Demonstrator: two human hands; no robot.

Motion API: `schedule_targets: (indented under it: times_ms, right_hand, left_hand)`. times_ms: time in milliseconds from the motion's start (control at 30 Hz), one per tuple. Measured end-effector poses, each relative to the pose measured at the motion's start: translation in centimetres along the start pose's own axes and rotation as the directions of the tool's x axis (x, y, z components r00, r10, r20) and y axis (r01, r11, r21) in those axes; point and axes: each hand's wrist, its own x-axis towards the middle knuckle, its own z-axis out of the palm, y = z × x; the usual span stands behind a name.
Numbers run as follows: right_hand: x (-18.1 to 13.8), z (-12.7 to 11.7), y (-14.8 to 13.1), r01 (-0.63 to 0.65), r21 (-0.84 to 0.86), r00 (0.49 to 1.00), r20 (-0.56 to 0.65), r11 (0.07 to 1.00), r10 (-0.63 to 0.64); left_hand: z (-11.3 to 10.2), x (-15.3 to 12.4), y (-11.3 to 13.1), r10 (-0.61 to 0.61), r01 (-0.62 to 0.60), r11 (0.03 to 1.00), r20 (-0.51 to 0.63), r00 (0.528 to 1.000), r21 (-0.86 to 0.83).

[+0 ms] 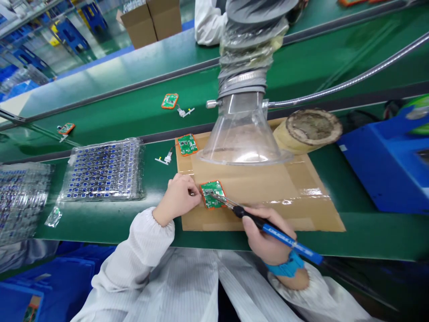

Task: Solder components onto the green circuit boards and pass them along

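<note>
My right hand [268, 235] is wrapped round the blue and black handle of a soldering iron [281, 237]. The iron's metal tip rests at the middle of a green circuit board [211, 202] with an orange rim, lying on a cardboard sheet [268, 188]. At the board's left edge my left hand [179, 197] is closed in a pinch; what its fingertips hold is hidden. Just behind lies a second orange-rimmed circuit board [187, 145], with a wire leading to a small white connector piece [165, 158].
A clear fume extractor hood [246, 134] hangs low over the cardboard. Right of it are a crusted round container [308, 127] and a blue bin [385, 165]. Clear trays of small blue parts [103, 170] stand left. More boards [170, 101] lie on the green strip behind. A co-worker's sleeve [209, 22] shows opposite.
</note>
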Motion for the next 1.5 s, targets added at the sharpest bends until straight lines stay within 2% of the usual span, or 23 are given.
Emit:
schedule_targets:
  times_ms: [100, 267, 433, 500, 567, 633, 700, 733, 767, 833, 933, 967, 1033, 1100, 1167, 1233, 1333, 1433, 1500]
  right_hand:
    - [0.3, -0.7, 0.8, -0.067, -0.016, 0.994, -0.089, 0.998, 0.065]
    - [1.2, -1.5, 1.7, -0.102, -0.046, 0.984, -0.148, 0.994, 0.094]
    - [1.5, -1.4, 1.7, -0.098, -0.065, 0.987, -0.137, 0.993, 0.088]
    - [1.5, -1.4, 1.5, -0.074, -0.052, 0.991, -0.111, 0.996, 0.068]
    - [1.5, -1.4, 1.4, -0.065, -0.036, 0.993, -0.100, 0.997, 0.061]
    - [1.4, -1.5, 1.5, -0.072, -0.030, 0.993, -0.098, 0.997, 0.069]
    - [1.3, -1.6, 1.7, -0.078, -0.026, 0.993, -0.091, 0.997, 0.075]
    - [1.2, -1.6, 1.7, -0.080, -0.021, 0.994, -0.081, 0.997, 0.078]
    - [1.1, -1.7, 1.8, -0.081, -0.014, 0.994, -0.068, 0.997, 0.079]
    - [1.0, -1.7, 1.9, -0.069, -0.002, 0.996, -0.051, 0.998, 0.069]
    - [0.8, -1.7, 2.0, -0.056, -0.011, 0.997, -0.047, 0.998, 0.056]
    - [0.8, -1.7, 2.0, -0.055, -0.019, 0.997, -0.049, 0.998, 0.054]
    - [0.9, -1.7, 1.9, -0.052, -0.038, 0.998, -0.049, 0.998, 0.051]
    - [1.0, -1.7, 1.8, -0.041, -0.053, 0.998, -0.048, 0.998, 0.039]
    - [1.0, -1.7, 1.8, -0.034, -0.066, 0.998, -0.049, 0.997, 0.031]
    - [1.0, -1.7, 1.9, -0.042, -0.067, 0.998, -0.055, 0.997, 0.039]
    - [0.7, -1.9, 2.2, -0.071, -0.059, 0.995, -0.069, 0.996, 0.066]
    - [0.6, -2.0, 2.4, -0.105, -0.055, 0.993, -0.057, 0.993, 0.102]
    - [0.6, -1.9, 2.3, -0.131, -0.036, 0.990, -0.059, 0.991, 0.128]
  left_hand:
    - [0.0, 0.0, 0.0, 0.003, -0.003, 1.000, -0.004, 1.000, -0.002]
    - [0.0, 0.0, -0.2, 0.010, -0.011, 1.000, 0.009, 1.000, 0.020]
    - [-0.2, -0.7, -0.5, 0.214, -0.225, 0.965, 0.091, 0.973, 0.136]
    - [-0.8, -0.7, -0.8, 0.248, -0.260, 0.961, 0.118, 0.962, 0.096]
    - [-2.0, -0.4, -1.3, 0.206, -0.198, 0.978, 0.173, 0.963, -0.061]
    - [-3.8, 0.5, -2.1, 0.125, -0.033, 0.952, 0.288, 0.949, -0.305]
    - [-6.1, 1.8, -3.1, 0.056, 0.161, 0.844, 0.382, 0.922, -0.512]
    - [-7.3, 2.7, -3.5, 0.027, 0.227, 0.782, 0.394, 0.919, -0.581]
    - [-8.5, 3.8, -3.9, -0.001, 0.259, 0.733, 0.379, 0.926, -0.629]
    - [-10.8, 6.5, -4.5, -0.053, 0.245, 0.688, 0.289, 0.956, -0.683]
    - [-13.2, 11.8, -5.1, -0.143, 0.111, 0.748, 0.006, 0.990, -0.655]
    - [-13.7, 13.6, -5.4, -0.193, 0.082, 0.805, -0.129, 0.973, -0.587]
    - [-14.2, 17.0, -6.0, -0.282, 0.148, 0.915, -0.333, 0.900, -0.375]
    - [-14.2, 19.5, -6.7, -0.329, 0.240, 0.938, -0.431, 0.840, -0.250]
    - [-13.9, 21.1, -7.5, -0.361, 0.291, 0.932, -0.462, 0.810, -0.216]
    - [-13.6, 21.8, -8.2, -0.384, 0.330, 0.923, -0.483, 0.787, -0.195]
    - [-13.4, 21.4, -8.8, -0.407, 0.360, 0.913, -0.502, 0.763, -0.193]
    - [-13.7, 19.0, -9.0, -0.409, 0.333, 0.913, -0.518, 0.751, -0.237]
    - [-13.7, 16.2, -8.8, -0.389, 0.275, 0.919, -0.543, 0.744, -0.282]
